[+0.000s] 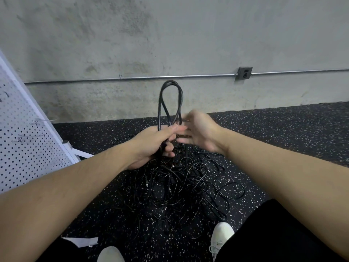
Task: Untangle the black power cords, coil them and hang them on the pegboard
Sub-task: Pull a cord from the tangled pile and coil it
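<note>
My left hand (154, 144) grips a black power cord folded into an upright coil (171, 99), whose loops rise above the fist. My right hand (198, 129) sits just right of the coil, blurred, with its fingers spread near the strands; whether it holds a strand I cannot tell. Below both hands a tangled pile of black cords (185, 184) lies on the floor. The white pegboard (24, 140) leans at the left, with a few metal hooks on it.
The floor is black speckled rubber (283, 133). A concrete wall (170, 44) stands behind, with a metal conduit and an outlet box (244, 73). My white shoes (221, 237) are at the bottom edge, beside the pile. A white strap lies at the bottom left.
</note>
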